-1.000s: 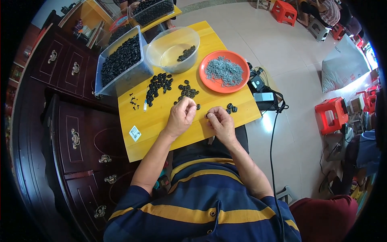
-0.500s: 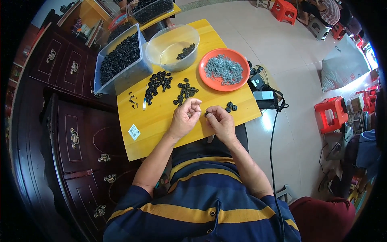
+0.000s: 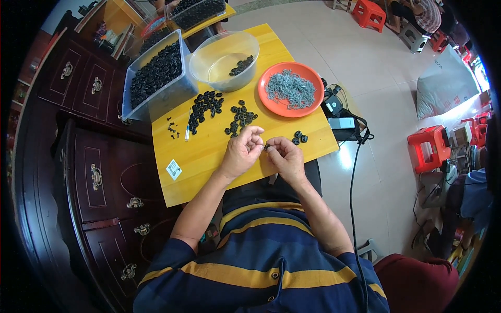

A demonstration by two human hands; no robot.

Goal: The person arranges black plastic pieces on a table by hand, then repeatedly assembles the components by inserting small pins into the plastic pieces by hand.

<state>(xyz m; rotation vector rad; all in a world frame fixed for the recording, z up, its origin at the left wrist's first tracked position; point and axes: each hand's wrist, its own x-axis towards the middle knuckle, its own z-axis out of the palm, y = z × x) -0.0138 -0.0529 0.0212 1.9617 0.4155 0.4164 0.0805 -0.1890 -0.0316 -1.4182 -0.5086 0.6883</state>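
Note:
My right hand (image 3: 286, 158) pinches a small black part (image 3: 267, 147), most of it hidden by the fingertips. My left hand (image 3: 242, 154) is closed, thumb against the fingers, right beside that part; whatever its fingertips hold is too small to make out. Just beyond my left hand lies a loose group of black oval parts (image 3: 240, 116) with holes. A few similar black parts (image 3: 297, 138) sit to the right of my right hand. An orange-red plate (image 3: 265, 100) heaped with thin silvery metal pieces (image 3: 290, 88) stands farther back.
On the yellow table (image 3: 203, 169), a bin (image 3: 162, 88) and a clear round tub (image 3: 201, 70) hold black parts. Another black pile (image 3: 201, 112), tiny dark pieces (image 3: 172, 129) and a white label (image 3: 173, 169) lie left. A black cable (image 3: 353, 208) hangs right; dark drawers (image 3: 99, 182) stand left.
My left hand has shifted slightly right, so its fingertips now meet the black part at my right hand's fingertips. The right hand stays almost still.

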